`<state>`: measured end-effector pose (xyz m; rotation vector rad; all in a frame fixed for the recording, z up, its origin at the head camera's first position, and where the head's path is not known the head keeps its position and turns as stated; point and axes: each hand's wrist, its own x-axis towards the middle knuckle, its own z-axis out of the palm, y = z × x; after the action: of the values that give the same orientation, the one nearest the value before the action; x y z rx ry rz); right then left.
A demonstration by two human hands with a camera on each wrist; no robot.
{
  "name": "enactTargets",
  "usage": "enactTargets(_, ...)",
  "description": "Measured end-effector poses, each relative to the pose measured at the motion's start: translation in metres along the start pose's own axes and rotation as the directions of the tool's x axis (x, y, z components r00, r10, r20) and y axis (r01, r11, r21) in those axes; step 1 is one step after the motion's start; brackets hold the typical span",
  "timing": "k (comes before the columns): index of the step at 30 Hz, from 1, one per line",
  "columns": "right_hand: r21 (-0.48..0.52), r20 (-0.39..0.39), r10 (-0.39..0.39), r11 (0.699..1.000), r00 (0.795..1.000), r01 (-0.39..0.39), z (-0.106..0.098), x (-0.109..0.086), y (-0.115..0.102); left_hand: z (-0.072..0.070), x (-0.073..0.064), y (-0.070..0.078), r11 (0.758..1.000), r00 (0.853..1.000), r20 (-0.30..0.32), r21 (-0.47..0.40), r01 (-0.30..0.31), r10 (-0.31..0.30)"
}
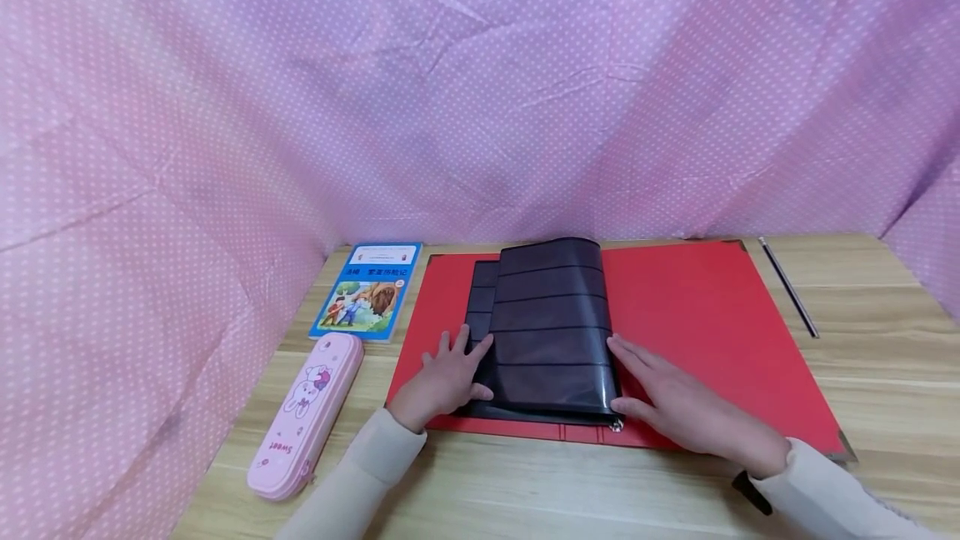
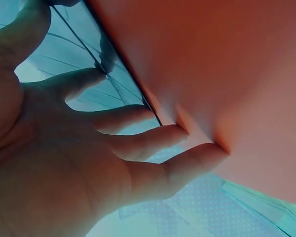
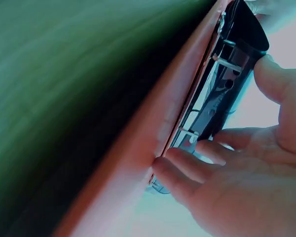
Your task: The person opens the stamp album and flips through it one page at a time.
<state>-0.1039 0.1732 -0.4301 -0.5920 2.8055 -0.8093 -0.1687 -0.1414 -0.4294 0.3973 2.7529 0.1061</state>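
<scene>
A red ring binder [image 1: 697, 298] lies spread flat on the wooden table. Black pocket pages [image 1: 551, 298] bulge up near its spine and fold over towards the left cover. My left hand [image 1: 442, 382] rests with fingers spread at the pages' left side, some fingertips on the red cover. Against the rounded right edge of the pages, my right hand [image 1: 678, 398] presses with its thumb and extended fingers. The right wrist view shows metal rings [image 3: 227, 64] running through punched holes in the pages, beside the right hand's fingers.
To the left are a blue picture-cover book [image 1: 366, 290] and a pink pencil case [image 1: 306, 419] with a rabbit print. A dark pencil [image 1: 789, 288] lies right of the binder. Pink dotted cloth [image 1: 480, 90] hangs behind the wooden table [image 1: 885, 340].
</scene>
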Motion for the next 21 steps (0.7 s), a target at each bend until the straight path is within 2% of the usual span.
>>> enactTargets(7,-0.016,-0.031,-0.015,1.000,0.999,0.015,0.002,0.004,-0.009,-0.005,0.000,-0.009,1.000,0.999,-0.030,-0.002,-0.031,0.031)
enactTargets(13,-0.026,-0.020,-0.033,0.999,0.999,0.032,0.003,0.012,-0.012,-0.007,0.000,-0.016,0.998,0.997,-0.049,-0.003,-0.060,0.060)
enactTargets(17,0.005,-0.003,-0.014,1.000,1.000,0.014,-0.010,0.022,-0.004,-0.007,0.000,-0.017,0.998,0.997,-0.044,-0.009,-0.064,0.063)
enactTargets(21,0.017,0.015,0.018,1.000,1.000,-0.018,-0.022,0.042,0.011,-0.007,-0.001,-0.018,0.998,0.997,-0.042,-0.016,-0.062,0.062)
